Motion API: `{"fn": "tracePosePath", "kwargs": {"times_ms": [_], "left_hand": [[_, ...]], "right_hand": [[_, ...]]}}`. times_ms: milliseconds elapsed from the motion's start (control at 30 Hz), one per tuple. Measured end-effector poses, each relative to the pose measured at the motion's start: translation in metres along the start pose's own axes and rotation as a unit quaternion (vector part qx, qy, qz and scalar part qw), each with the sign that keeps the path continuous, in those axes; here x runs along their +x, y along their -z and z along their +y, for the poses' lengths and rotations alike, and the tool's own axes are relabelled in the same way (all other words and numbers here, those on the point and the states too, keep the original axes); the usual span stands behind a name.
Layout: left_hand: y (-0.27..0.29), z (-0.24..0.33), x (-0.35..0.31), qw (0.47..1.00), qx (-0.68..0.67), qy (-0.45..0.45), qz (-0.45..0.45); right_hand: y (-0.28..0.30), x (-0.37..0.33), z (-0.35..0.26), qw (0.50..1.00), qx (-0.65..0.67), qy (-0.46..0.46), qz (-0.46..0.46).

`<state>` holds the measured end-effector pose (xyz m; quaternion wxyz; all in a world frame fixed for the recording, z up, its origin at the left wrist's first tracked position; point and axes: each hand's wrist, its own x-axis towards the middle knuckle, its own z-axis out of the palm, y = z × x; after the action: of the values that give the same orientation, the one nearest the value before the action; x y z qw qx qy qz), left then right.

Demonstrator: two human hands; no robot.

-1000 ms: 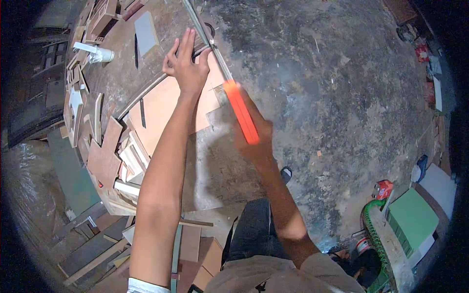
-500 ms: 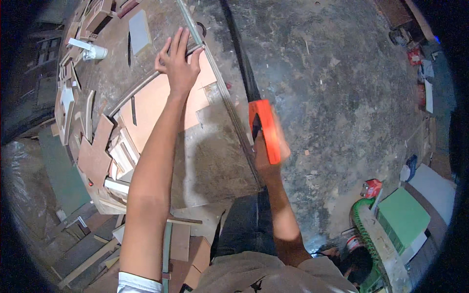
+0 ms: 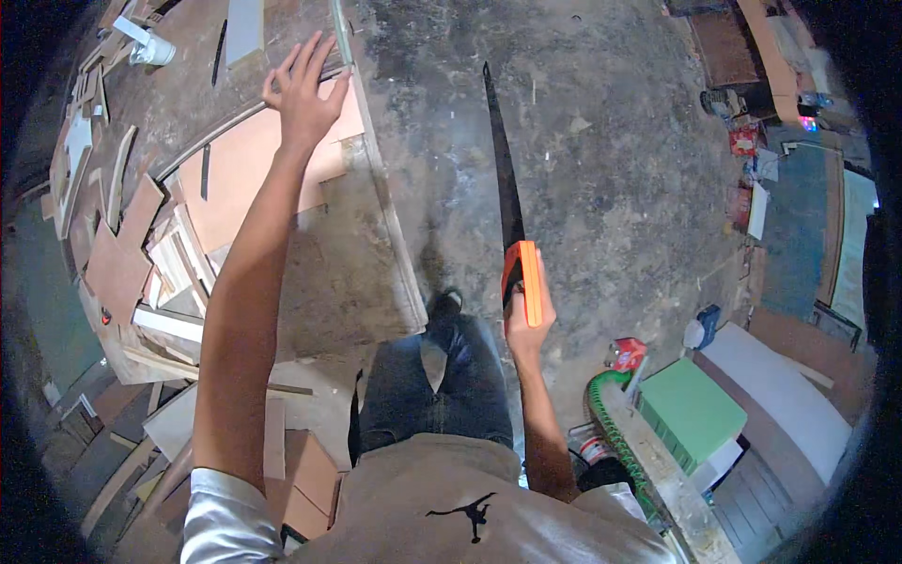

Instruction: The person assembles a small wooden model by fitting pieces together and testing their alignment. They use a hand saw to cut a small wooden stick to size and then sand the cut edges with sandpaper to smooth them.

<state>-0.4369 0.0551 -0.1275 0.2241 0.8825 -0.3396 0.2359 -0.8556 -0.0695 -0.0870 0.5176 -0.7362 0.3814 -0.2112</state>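
My right hand (image 3: 528, 320) is wrapped around the orange handle (image 3: 532, 282) of a handsaw. The dark, tapering saw blade (image 3: 505, 174) points away from me over the floor, apart from the bench. At the bench's far right edge, my left hand (image 3: 310, 103) lies across a long thin wooden strip (image 3: 221, 133), fingers stretched and spread. The strip runs diagonally over the bench, its end near the edge by my thumb. Beneath my left forearm lies a light pinkish-brown board (image 3: 240, 174), with a narrow dark piece (image 3: 205, 172) on it.
The worn wooden bench (image 3: 348, 254) fills the left side. Wood offcuts (image 3: 174, 258) pile at its left, with a white cup (image 3: 153, 49) farther off. Stained concrete floor (image 3: 620, 188) spreads to the right. A green box (image 3: 691, 414) stands at lower right.
The saw has come away from the bench edge to the right, its whole blade now showing. My left hand stays on the strip. The view has shifted, bringing more of my legs into sight.
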Motion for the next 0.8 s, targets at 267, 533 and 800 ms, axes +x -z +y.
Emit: {"fn": "tracePosePath", "kwargs": {"times_ms": [267,533,800], "left_hand": [[-0.020,0.173,-0.065,0.946,-0.275,0.165,-0.035],[-0.207,0.277,-0.290,0.547,-0.511,0.662,0.042],[-0.363,0.196,-0.465,0.425,-0.548,0.720,0.034]], "right_hand": [[0.009,0.072,0.060,0.991,0.040,-0.113,-0.064],[0.003,0.239,0.128,0.961,-0.020,-0.083,-0.262],[-0.029,0.325,0.243,0.969,0.060,-0.066,-0.230]]}}
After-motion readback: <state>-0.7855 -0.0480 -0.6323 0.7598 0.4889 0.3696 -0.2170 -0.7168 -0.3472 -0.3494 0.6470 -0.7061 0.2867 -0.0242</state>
